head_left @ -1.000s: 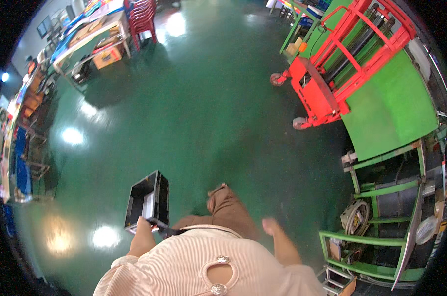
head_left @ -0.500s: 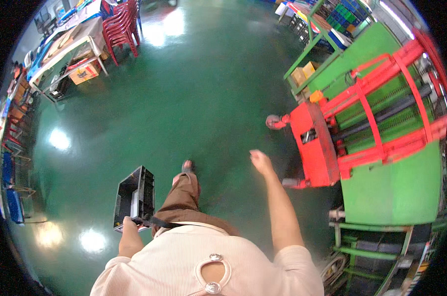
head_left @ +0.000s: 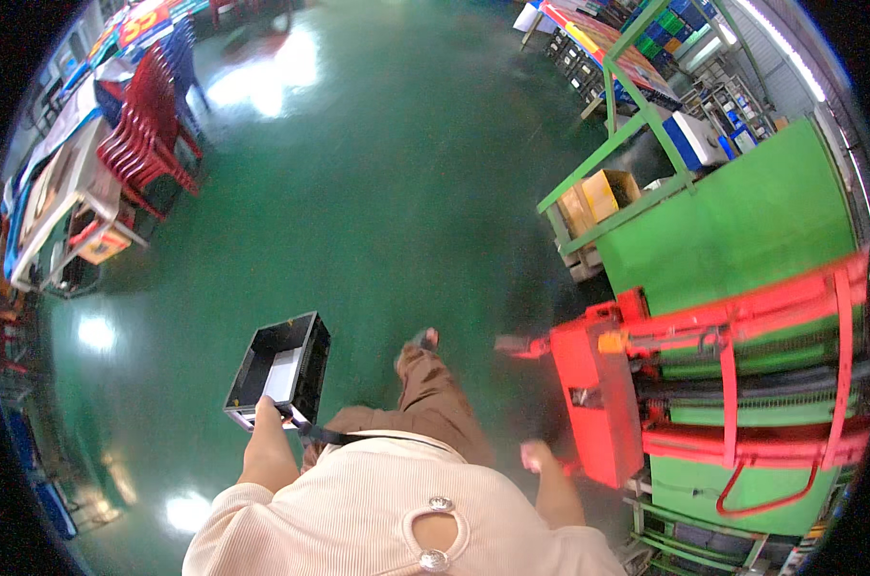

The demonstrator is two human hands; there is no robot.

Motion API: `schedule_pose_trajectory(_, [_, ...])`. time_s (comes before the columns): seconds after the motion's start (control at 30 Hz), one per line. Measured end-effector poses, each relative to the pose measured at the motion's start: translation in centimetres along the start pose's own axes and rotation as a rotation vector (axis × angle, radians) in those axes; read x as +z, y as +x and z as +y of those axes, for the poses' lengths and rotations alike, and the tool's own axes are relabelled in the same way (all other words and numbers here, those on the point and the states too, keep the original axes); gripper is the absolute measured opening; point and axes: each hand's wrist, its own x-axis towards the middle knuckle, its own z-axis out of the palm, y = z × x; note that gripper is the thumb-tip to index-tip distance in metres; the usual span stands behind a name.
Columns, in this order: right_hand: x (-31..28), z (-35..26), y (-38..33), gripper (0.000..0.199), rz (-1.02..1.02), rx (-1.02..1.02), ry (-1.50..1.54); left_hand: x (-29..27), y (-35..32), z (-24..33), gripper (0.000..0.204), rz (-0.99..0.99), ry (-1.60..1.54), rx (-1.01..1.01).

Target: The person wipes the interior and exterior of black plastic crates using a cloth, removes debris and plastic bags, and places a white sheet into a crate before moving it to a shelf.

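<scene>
My left hand [head_left: 268, 411] grips the near edge of a black plastic crate [head_left: 311, 363], which hangs tilted at my left side above the floor. A flat white piece [head_left: 282, 374], like a sheet or card, lies inside the crate. Low at my right side, my right hand [head_left: 535, 457] swings near the red lifting machine [head_left: 596, 403]. It appears to hold nothing, but motion smears its fingers.
Green floor [head_left: 377, 211] stretches ahead. The red machine and a green panel [head_left: 742, 221] line the right, beside a green frame [head_left: 637, 125] and cardboard boxes [head_left: 598, 199]. At left stand stacked red chairs [head_left: 152, 134] and a table [head_left: 65, 192].
I have walked forward: the red machine and green panel have slid nearer along my right. The crate has swung slightly to the right and forward. My right hand has swung back from in front.
</scene>
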Motion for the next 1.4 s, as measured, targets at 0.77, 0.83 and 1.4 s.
schedule_pose_trajectory(0.77, [-63.9,-103.5,34.0,0.071,0.397,-0.617,0.246,83.3,-32.9,58.5,0.038,-0.481,0.461,0.729])
schedule_pose_trajectory(0.83, [-69.4,-105.3,34.6,0.081,0.177,-0.478,0.426,92.6,-36.9,61.5,0.045,-0.489,0.523,0.765])
schedule_pose_trajectory(1.4, [-125.0,-126.7,55.9,0.078,-0.029,-0.518,0.258,152.8,-51.3,77.3,0.045,-0.642,0.483,0.594])
